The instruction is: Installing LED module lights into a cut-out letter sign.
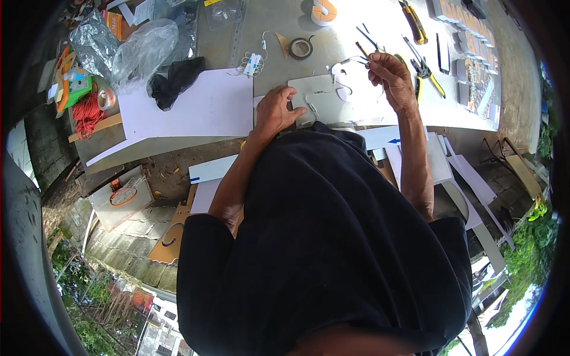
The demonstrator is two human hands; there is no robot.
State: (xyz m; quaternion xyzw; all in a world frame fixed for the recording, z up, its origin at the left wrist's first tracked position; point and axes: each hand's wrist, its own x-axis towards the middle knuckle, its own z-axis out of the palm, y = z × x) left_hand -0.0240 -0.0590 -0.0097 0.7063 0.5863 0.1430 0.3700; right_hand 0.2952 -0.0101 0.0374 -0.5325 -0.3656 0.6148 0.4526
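A pale grey panel [301, 89] lies on the table right in front of me. My left hand [275, 113] rests at its left edge, thumb and fingers apart and curved, with nothing seen in them. Small white wired modules [313, 110] sit on the panel, joined by thin leads. Raised above the panel's right side, my right hand [392, 80] pinches a thin wire [356, 59] between thumb and fingertips. White S-shaped pieces [342, 80] lie below that wire; glare washes out their outline.
Black tape [300, 48] lies beyond the panel, near a coil of wired modules [252, 64]. To the right are a yellow cutter knife [414, 24], pliers [424, 71] and raised letters [469, 35]. White sheet [196, 107], plastic bags [145, 53] and red cord [88, 115] occupy the left.
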